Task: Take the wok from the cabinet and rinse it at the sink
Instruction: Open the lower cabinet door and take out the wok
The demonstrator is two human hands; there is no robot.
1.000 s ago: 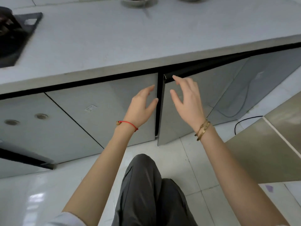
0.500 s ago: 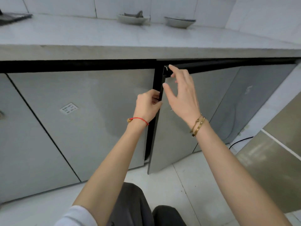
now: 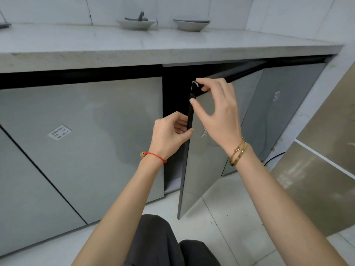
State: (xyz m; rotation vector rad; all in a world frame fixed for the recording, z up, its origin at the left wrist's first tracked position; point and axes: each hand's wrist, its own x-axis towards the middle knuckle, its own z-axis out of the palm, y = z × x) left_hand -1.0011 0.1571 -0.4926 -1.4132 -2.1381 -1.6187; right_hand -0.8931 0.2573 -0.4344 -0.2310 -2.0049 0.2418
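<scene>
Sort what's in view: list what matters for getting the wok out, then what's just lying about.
For the job:
cabinet door, part-open
left hand, gripping the door's edge
right hand, pinching the door's top corner
The wok is not in view.

Lying about:
left bowl on the counter
right bowl
black cable on the floor

cabinet door (image 3: 203, 160): glossy, smooth | countertop (image 3: 115, 45): matt stone | floor (image 3: 230, 217): glossy tile

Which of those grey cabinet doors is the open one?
The glossy grey cabinet door that both hands grip, right of the labelled grey door: its free edge swings outward, exposing a dark gap; the others sit flush.
</scene>
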